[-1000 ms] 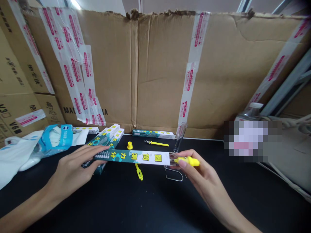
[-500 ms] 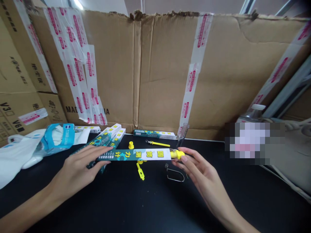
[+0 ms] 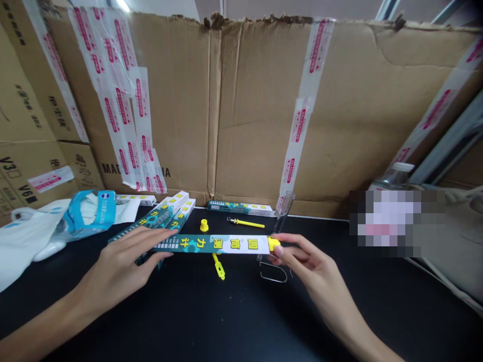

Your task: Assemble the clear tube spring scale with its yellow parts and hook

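Note:
My left hand is closed round the left end of a long green-and-white printed box, held level above the black table. At the box's right end a yellow spring scale end sticks out, pinched by my right hand; the rest of the spring scale is hidden inside. Below the box lies a yellow flat piece, and a bent metal wire loop rests near my right fingers. Behind the box stand a yellow cap and a tilted clear tube. Farther back is a yellow rod with a metal hook.
Two similar boxes lie behind my left hand, and another box lies against the cardboard wall. A blue-and-white plastic packet is at the left. A bottle with a white cap stands at the right, partly blurred out.
The spring scale has slid left, deeper into the box, so only its yellow end shows now. My right hand has moved left with it, close to the box's opening.

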Motion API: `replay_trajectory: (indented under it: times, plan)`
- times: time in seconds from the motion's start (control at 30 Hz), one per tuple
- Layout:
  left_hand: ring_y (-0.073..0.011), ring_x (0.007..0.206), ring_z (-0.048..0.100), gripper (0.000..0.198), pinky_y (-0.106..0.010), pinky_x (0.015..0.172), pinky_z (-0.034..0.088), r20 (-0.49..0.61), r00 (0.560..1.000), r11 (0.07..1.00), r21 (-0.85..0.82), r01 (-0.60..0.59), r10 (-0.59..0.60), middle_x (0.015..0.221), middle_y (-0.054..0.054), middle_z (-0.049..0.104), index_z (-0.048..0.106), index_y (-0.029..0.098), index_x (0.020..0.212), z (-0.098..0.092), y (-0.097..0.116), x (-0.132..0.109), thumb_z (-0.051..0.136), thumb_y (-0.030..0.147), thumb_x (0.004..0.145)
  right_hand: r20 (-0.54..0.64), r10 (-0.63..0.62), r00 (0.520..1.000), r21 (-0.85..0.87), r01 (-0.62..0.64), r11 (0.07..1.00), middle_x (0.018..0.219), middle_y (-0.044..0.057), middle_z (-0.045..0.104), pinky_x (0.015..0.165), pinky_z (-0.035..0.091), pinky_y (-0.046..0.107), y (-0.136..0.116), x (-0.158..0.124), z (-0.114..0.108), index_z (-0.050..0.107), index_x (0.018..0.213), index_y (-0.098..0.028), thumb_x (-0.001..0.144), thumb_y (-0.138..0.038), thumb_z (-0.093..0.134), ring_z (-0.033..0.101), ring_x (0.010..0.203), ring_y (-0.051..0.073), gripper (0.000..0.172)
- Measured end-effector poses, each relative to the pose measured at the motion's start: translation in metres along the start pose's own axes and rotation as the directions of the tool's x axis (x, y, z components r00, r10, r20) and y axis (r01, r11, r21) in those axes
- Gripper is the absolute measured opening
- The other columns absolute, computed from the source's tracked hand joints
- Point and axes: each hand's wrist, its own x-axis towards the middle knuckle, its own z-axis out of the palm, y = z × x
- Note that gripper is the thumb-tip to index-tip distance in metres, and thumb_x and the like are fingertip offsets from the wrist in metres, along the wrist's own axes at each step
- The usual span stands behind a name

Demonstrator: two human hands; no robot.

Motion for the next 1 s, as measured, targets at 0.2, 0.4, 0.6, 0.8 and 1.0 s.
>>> replay_trajectory:
  times: [0.2, 0.4, 0.6, 0.8, 1.0]
  plan:
    - [-0.0251, 0.094, 0.074, 0.027, -0.042, 0.093, 0.058, -0.004, 1.0, 1.0, 0.01, 0.008, -0.008, 0.105, 0.0, 0.078, 0.071, 0.03, 0.117, 0.0, 0.0, 0.0, 0.063, 0.036, 0.092, -0.018, 0.031, 0.999, -0.009, -0.031, 0.999, 0.084, 0.006, 0.079, 0.079, 0.057, 0.031, -0.003, 0.0, 0.0, 0.07, 0.079, -0.02, 0.075, -0.048, 0.081, 0.074, 0.085, 0.024, 0.031]
    - [-0.027, 0.095, 0.074, 0.026, -0.044, 0.09, 0.061, -0.009, 0.998, 0.998, 0.026, 0.056, -0.056, 0.106, -0.001, 0.078, 0.072, 0.03, 0.115, 0.0, -0.008, -0.001, 0.06, 0.037, 0.092, 0.036, -0.03, 0.999, -0.037, 0.032, 0.999, 0.092, 0.008, 0.078, 0.084, 0.058, 0.035, -0.003, -0.004, 0.006, 0.072, 0.083, -0.019, 0.076, -0.048, 0.079, 0.073, 0.092, 0.026, 0.03]
    - [-0.0286, 0.096, 0.074, 0.028, -0.047, 0.088, 0.062, -0.005, 0.994, 0.993, 0.032, 0.109, -0.109, 0.105, -0.003, 0.078, 0.074, 0.029, 0.109, 0.0, -0.01, 0.0, 0.055, 0.042, 0.093, 0.065, -0.004, 0.998, -0.027, 0.005, 1.0, 0.082, 0.006, 0.076, 0.076, 0.059, 0.034, 0.001, -0.006, 0.008, 0.069, 0.08, -0.02, 0.078, -0.052, 0.076, 0.071, 0.08, 0.022, 0.033]
    - [-0.0244, 0.091, 0.074, 0.027, -0.034, 0.076, 0.066, -0.003, 0.99, 0.989, -0.045, 0.141, -0.141, 0.103, -0.001, 0.078, 0.075, 0.03, 0.108, 0.003, -0.004, -0.001, 0.06, 0.044, 0.091, 0.033, 0.039, 0.999, -0.011, -0.038, 0.999, 0.073, 0.005, 0.075, 0.074, 0.056, 0.031, -0.004, 0.0, 0.003, 0.068, 0.073, -0.019, 0.074, -0.056, 0.078, 0.07, 0.073, 0.019, 0.038]
    - [-0.0247, 0.09, 0.074, 0.034, -0.028, 0.059, 0.066, 0.02, 0.973, 0.969, -0.09, 0.231, -0.23, 0.106, -0.003, 0.077, 0.076, 0.029, 0.108, 0.003, -0.005, -0.002, 0.059, 0.053, 0.091, 0.094, 0.052, 0.994, 0.015, -0.053, 0.998, 0.088, 0.007, 0.077, 0.083, 0.056, 0.035, -0.008, -0.002, 0.006, 0.068, 0.073, -0.02, 0.072, -0.054, 0.08, 0.071, 0.09, 0.025, 0.036]
